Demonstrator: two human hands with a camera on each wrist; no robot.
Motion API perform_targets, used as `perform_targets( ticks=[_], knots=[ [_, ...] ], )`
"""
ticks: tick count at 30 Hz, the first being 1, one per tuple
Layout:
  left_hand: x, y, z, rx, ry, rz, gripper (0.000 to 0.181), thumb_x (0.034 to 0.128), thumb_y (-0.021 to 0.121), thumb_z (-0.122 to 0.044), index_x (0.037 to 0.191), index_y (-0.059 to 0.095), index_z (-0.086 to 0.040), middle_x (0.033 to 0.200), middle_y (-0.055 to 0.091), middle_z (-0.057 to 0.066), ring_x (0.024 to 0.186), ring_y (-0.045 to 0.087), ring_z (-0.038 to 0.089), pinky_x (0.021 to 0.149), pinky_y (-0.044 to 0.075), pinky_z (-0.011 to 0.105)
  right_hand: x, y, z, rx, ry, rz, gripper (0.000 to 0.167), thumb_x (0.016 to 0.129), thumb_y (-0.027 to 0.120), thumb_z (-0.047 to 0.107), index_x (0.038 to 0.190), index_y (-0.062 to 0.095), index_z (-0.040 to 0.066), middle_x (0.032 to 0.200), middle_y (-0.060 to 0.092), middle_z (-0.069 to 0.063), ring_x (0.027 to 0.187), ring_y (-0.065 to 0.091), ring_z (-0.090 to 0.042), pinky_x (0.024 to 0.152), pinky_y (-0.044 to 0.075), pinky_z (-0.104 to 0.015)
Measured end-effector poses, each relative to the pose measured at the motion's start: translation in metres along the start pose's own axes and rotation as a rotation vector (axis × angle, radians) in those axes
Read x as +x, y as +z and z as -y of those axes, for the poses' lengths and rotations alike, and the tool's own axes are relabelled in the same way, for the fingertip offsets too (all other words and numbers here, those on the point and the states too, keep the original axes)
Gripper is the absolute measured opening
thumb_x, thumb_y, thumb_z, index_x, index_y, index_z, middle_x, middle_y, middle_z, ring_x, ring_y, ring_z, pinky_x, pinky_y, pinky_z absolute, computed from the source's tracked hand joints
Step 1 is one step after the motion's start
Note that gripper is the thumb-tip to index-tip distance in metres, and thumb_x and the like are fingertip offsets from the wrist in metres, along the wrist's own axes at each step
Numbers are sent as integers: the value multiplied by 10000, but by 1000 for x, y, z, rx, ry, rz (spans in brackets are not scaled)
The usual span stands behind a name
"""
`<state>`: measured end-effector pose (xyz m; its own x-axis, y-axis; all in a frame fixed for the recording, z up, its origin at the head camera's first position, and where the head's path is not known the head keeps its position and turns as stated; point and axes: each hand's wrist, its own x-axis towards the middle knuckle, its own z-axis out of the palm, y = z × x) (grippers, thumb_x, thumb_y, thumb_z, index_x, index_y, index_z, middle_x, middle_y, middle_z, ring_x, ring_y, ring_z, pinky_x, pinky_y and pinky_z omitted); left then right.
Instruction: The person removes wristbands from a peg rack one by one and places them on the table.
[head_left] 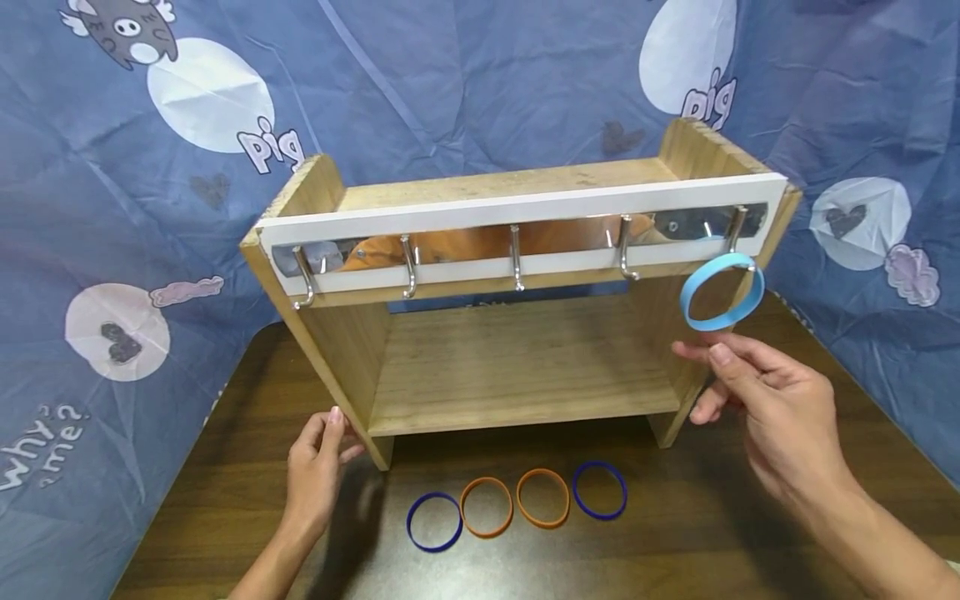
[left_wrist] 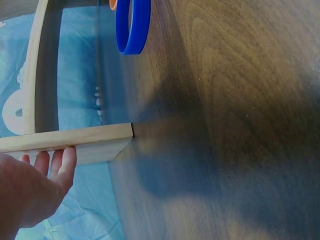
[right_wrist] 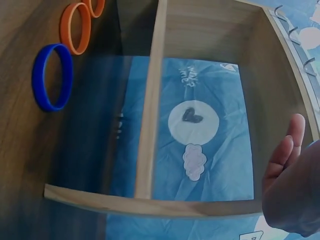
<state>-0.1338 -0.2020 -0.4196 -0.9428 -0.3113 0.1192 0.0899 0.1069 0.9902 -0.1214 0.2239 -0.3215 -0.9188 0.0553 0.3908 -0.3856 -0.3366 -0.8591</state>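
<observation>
A light blue silicone wristband hangs on the rightmost metal hook of a wooden shelf. Just under the band is my right hand, fingers extended; whether a fingertip still touches the band cannot be told. In the right wrist view this hand is by the shelf's upper front, the band out of sight. My left hand rests its fingertips against the lower left side panel, fingers fairly straight. In front of the shelf lie two dark blue wristbands and two orange wristbands.
Several more hooks line the white-edged mirror strip across the shelf's front. The shelf stands on a dark wooden table. Behind hangs a blue cloth printed with pigs and circles.
</observation>
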Motion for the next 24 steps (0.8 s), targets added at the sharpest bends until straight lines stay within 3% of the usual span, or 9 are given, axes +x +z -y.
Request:
perform_targets(
  ticks=[8,14,19,24],
  knots=[
    [1,0,0,6,6,2,381,1041,429,-283,1022,527,85,914,604,12,904,620,139,779,590,270,9,6,7,135,39,67,258,993,470,-5,1192,576,-129,1117,676,-197,518,647,-191,718,559,-239],
    [0,0,0,6,4,3,384,1042,427,-282,1019,523,89,919,600,19,908,620,139,785,588,268,15,6,6,334,34,61,264,1007,414,-8,1153,602,-123,1114,665,-233,522,637,-207,546,554,-251],
    [0,0,0,7,1,3,384,1042,424,-284,1016,520,87,919,602,15,912,620,140,782,588,267,17,3,4,532,12,42,271,1009,369,-38,1072,608,-149,1049,671,-264,528,629,-244,507,559,-292],
    [-1,0,0,17,2,5,389,1043,421,-289,1020,519,87,923,601,16,917,619,142,783,587,265,16,2,5,576,14,25,262,1007,367,-45,1084,594,-151,1005,673,-274,515,620,-252,514,559,-295]
  ],
)
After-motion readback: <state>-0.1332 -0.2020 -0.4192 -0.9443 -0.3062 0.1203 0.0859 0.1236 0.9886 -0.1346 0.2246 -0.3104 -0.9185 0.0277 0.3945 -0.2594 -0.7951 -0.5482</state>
